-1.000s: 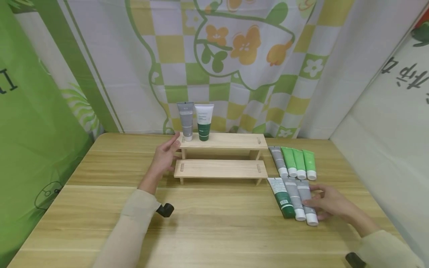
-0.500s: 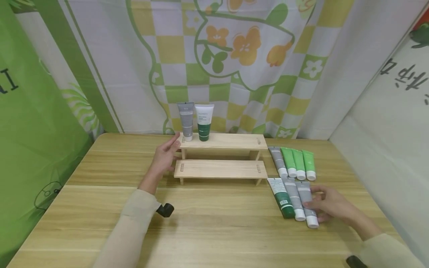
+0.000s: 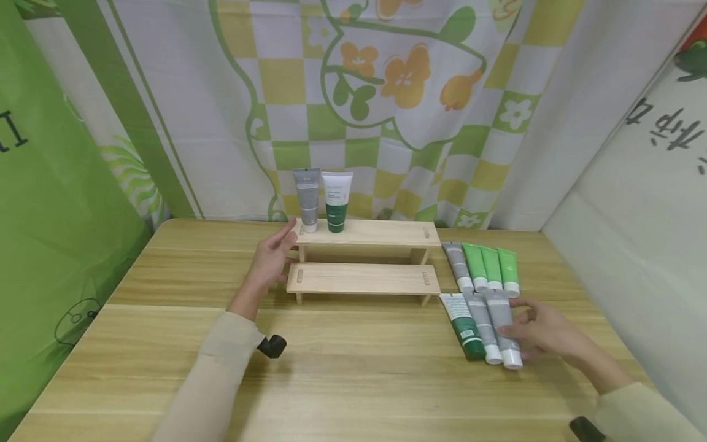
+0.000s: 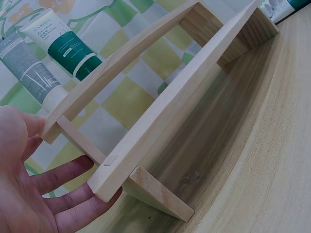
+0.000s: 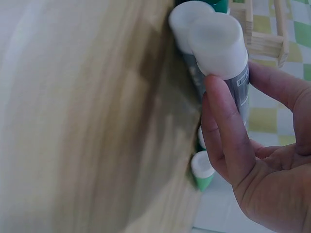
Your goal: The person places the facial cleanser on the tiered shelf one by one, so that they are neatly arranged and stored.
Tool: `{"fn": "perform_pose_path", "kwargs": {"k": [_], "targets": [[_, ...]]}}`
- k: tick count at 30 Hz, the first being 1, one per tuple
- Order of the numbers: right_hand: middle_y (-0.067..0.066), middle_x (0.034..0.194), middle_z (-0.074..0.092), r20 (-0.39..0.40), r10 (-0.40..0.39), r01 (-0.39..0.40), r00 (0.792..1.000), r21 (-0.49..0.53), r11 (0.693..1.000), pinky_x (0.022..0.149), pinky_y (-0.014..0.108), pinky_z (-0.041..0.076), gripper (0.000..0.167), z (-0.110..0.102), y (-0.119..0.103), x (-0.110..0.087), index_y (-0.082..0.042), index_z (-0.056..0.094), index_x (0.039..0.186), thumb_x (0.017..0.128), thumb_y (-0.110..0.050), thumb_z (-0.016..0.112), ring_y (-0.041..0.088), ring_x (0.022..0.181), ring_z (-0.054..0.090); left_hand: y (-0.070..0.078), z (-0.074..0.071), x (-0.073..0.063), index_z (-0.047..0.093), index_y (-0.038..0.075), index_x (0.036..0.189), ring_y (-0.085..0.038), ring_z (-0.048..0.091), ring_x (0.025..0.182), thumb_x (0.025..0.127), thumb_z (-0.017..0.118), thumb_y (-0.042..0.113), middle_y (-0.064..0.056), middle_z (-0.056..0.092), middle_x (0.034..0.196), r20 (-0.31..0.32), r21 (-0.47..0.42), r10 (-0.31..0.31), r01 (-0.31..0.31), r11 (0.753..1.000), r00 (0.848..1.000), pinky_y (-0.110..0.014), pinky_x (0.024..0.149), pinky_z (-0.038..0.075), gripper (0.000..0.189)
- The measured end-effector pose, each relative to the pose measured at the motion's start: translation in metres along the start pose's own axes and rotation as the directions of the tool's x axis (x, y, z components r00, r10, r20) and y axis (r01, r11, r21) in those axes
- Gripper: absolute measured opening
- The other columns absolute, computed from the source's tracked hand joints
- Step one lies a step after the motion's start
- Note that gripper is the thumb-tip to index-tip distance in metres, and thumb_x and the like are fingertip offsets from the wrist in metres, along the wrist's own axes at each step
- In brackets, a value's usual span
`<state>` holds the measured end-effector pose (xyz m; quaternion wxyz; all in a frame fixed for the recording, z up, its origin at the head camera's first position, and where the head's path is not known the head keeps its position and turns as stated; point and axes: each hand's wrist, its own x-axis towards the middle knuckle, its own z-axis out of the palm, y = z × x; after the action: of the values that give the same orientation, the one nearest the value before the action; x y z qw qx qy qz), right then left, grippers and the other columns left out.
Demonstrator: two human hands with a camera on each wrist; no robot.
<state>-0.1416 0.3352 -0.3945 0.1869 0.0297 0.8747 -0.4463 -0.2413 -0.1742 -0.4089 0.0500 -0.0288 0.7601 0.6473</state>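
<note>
My right hand (image 3: 544,328) pinches a grey squeeze tube with a white cap (image 3: 501,325), thumb on one side and fingers on the other. In the right wrist view this cap (image 5: 217,44) stands in front of a second grey tube's cap (image 5: 182,22). Beside it in the head view lie another grey tube (image 3: 482,322) and a green-and-white tube (image 3: 466,328). My left hand (image 3: 269,255) touches the left end of a two-tier wooden shelf (image 3: 364,279), its fingers spread and fairly straight against the boards. On the upper tier stand a grey tube (image 3: 307,199) and a white-and-green tube (image 3: 336,202).
Behind the held tube lies a row with a grey tube (image 3: 457,265) and several bright green tubes (image 3: 490,267). A patterned curtain (image 3: 409,80) hangs behind the wooden table (image 3: 331,374). A thin black cable (image 3: 77,319) shows at the left edge.
The grey tube in my right hand first slid slightly toward me, then rose and shifted back, now overlapping the row behind. My left hand and the shelf have stayed put.
</note>
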Motion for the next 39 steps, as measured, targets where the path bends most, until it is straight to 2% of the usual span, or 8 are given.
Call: {"fn": "perform_pose_path", "kwargs": {"k": [9,13,20,24,27,33,39], "targets": [[0.024,0.11,0.052,0.016,-0.063,0.064,0.998,-0.033,0.997,0.067,0.047,0.062,0.082,0.002,-0.031,0.006,0.012,0.026,0.145,0.091,-0.02,0.077,0.026,0.085,0.063,0.0,0.0,-0.001,0.036,0.044,0.154,-0.046,0.053,0.123,0.104,0.046,0.053,-0.017,0.042,0.153,0.0,0.011,0.002,-0.002,1.0,1.0,-0.067,0.085,0.052,0.051],[0.025,0.112,0.051,0.024,-0.099,0.1,0.995,-0.045,0.994,0.066,0.046,0.062,0.085,0.005,-0.049,0.009,0.011,0.025,0.147,0.09,-0.022,0.079,0.026,0.083,0.064,0.0,0.0,0.0,0.036,0.045,0.153,-0.046,0.054,0.122,0.104,0.046,0.053,-0.016,0.043,0.153,-0.001,0.014,0.005,-0.005,1.0,1.0,-0.067,0.084,0.052,0.051],[0.025,0.113,0.049,0.03,-0.168,0.169,0.985,-0.043,0.985,0.069,0.05,0.062,0.087,0.013,-0.083,0.02,0.006,0.025,0.149,0.089,-0.022,0.08,0.028,0.077,0.066,-0.001,-0.001,0.0,0.036,0.05,0.151,-0.044,0.055,0.121,0.103,0.045,0.055,-0.016,0.043,0.153,-0.004,0.037,-0.002,0.002,0.999,1.0,-0.062,0.083,0.055,0.049],[0.025,0.114,0.049,0.024,-0.195,0.195,0.981,-0.039,0.98,0.069,0.05,0.062,0.085,0.018,-0.106,0.026,0.005,0.026,0.149,0.088,-0.019,0.08,0.029,0.078,0.065,-0.001,-0.001,-0.001,0.035,0.047,0.153,-0.044,0.055,0.12,0.104,0.045,0.054,-0.017,0.046,0.149,-0.001,0.04,-0.001,0.001,0.999,1.0,-0.06,0.081,0.057,0.051],[0.024,0.111,0.048,0.014,-0.22,0.22,0.975,-0.026,0.975,0.067,0.049,0.062,0.084,0.022,-0.121,0.03,0.005,0.027,0.149,0.087,-0.014,0.08,0.03,0.08,0.064,0.0,0.0,-0.001,0.035,0.044,0.154,-0.043,0.055,0.118,0.105,0.045,0.052,-0.017,0.048,0.147,-0.001,0.04,-0.004,0.004,0.999,1.0,-0.057,0.079,0.058,0.052],[0.023,0.11,0.049,-0.006,-0.272,0.272,0.962,-0.035,0.962,0.063,0.043,0.062,0.082,0.03,-0.147,0.041,0.003,0.028,0.149,0.087,-0.011,0.08,0.031,0.076,0.063,0.0,0.0,-0.002,0.037,0.047,0.153,-0.04,0.058,0.114,0.105,0.046,0.052,-0.016,0.053,0.14,-0.014,0.037,-0.019,0.019,0.999,1.0,-0.045,0.071,0.059,0.049],[0.024,0.115,0.05,-0.025,-0.272,0.27,0.962,-0.063,0.961,0.066,0.04,0.062,0.079,0.038,-0.172,0.052,0.001,0.03,0.149,0.088,-0.009,0.079,0.032,0.082,0.065,0.001,0.001,-0.001,0.036,0.046,0.153,-0.041,0.058,0.114,0.105,0.046,0.051,-0.017,0.053,0.139,-0.011,0.011,-0.028,0.028,1.0,1.0,-0.049,0.074,0.06,0.05]]}}
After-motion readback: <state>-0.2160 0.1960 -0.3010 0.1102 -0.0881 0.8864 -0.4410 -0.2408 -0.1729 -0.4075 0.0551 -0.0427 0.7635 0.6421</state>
